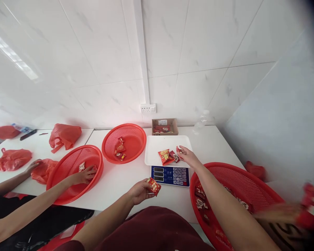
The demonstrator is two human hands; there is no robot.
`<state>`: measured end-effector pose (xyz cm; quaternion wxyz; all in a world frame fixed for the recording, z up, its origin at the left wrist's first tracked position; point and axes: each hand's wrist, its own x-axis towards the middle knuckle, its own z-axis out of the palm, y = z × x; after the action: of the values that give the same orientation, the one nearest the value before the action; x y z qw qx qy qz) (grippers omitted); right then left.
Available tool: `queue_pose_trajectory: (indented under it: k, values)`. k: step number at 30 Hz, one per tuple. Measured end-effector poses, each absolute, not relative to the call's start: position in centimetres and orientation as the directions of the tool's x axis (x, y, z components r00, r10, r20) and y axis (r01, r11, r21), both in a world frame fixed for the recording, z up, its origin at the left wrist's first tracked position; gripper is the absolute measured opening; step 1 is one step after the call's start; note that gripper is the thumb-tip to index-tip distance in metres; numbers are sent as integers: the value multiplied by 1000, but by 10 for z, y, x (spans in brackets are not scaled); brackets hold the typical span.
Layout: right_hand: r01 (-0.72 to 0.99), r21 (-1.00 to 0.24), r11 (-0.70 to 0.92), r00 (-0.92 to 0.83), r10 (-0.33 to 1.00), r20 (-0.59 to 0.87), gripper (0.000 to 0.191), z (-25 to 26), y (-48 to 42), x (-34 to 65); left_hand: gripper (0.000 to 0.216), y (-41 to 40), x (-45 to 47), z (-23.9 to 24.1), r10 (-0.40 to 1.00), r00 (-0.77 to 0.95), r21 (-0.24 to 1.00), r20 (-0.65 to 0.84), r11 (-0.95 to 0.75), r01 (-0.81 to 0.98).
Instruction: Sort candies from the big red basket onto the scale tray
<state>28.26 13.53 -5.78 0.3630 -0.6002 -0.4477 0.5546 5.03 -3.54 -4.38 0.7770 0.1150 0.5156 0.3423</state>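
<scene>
My left hand [139, 191] is closed on a red and gold snack packet [155, 187], held just in front of the scale. Over the white weighing tray [152, 148], my right hand [187, 157] has its fingers pinched on a small red packet, mostly hidden behind the fingertips. On the tray lie a red and yellow snack packet [165, 157] and a dark red packet [174, 156], the latter close to my right fingers. The scale's blue keypad panel [170, 175] faces me below the tray.
A large red basket [238, 170] of packets stands at right, under my right forearm. Behind the scale is a cardboard box [172, 130] and a clear bottle [201, 122]. Left are a red basket [136, 143] and a co-worker's hand [85, 175] inside another basket [68, 191].
</scene>
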Motion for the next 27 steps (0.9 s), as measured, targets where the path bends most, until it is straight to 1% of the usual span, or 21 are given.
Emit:
queue_pose_trajectory:
  k: [3,5,8,10,12,14,16,20,24,27]
  values:
    - [167,-940,-296,39,955,-294,60,-61,135,276,38,-26,49,-42,658,230,540,-717,733,-413]
    - [192,-944,-269,96,962,-255,63,-63,128,272,38,-18,49,-41,672,240,555,-700,724,-410]
    - [229,-957,-178,170,975,-141,56,-64,109,266,36,-4,50,-41,694,234,578,-681,706,-410]
    - [235,-966,-103,188,980,-59,51,-64,92,261,34,5,52,-40,703,211,586,-679,692,-421]
    - [225,-972,-68,176,984,-28,48,-63,75,255,33,14,54,-39,712,181,593,-679,677,-436]
    - [221,-973,-66,125,991,-39,47,-63,61,247,31,21,59,-37,728,152,611,-669,655,-446]
    - [225,-972,-67,20,998,-64,46,-61,49,240,30,27,63,-35,755,137,636,-642,623,-456]
    - [244,-963,-116,-175,971,-162,41,-57,37,234,30,29,72,-35,794,170,672,-583,590,-448]
    - [269,-934,-235,-241,922,-302,31,-50,33,237,30,27,77,-38,812,202,698,-548,577,-424]
    - [241,-931,-274,-258,907,-334,29,-45,30,241,33,26,79,-40,805,207,708,-556,589,-389]
